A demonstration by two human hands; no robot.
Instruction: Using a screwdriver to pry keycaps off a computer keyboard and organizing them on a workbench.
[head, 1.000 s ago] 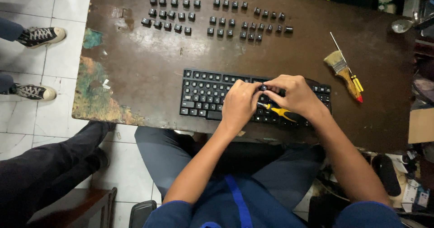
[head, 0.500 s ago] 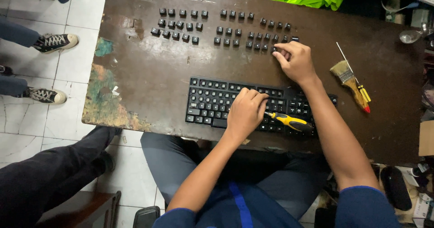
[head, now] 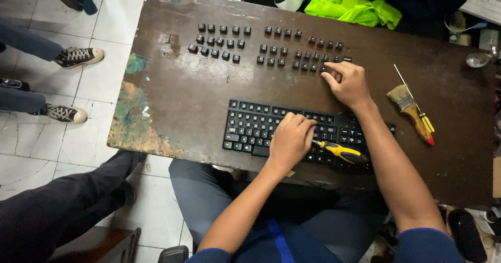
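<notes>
A black keyboard (head: pixel 250 130) lies near the front edge of a worn brown table (head: pixel 177 91). My left hand (head: pixel 289 140) rests curled on its middle, fingers closed over the shaft end of a yellow and black screwdriver (head: pixel 342 151) whose handle lies on the keys. My right hand (head: pixel 348 83) reaches beyond the keyboard to the right end of the rows of loose black keycaps (head: pixel 271 49). Its fingertips pinch one keycap (head: pixel 324 69) there.
A paintbrush (head: pixel 404 100) and a thin red and yellow tool (head: pixel 424 121) lie at the right. A bright green cloth (head: pixel 347 4) sits at the far edge. Other people's legs and sneakers (head: pixel 78 57) are on the tiled floor at left.
My right hand left the keyboard and moved up to the right end of the keycap rows. The screwdriver stayed on the keyboard by my left hand, which barely moved.
</notes>
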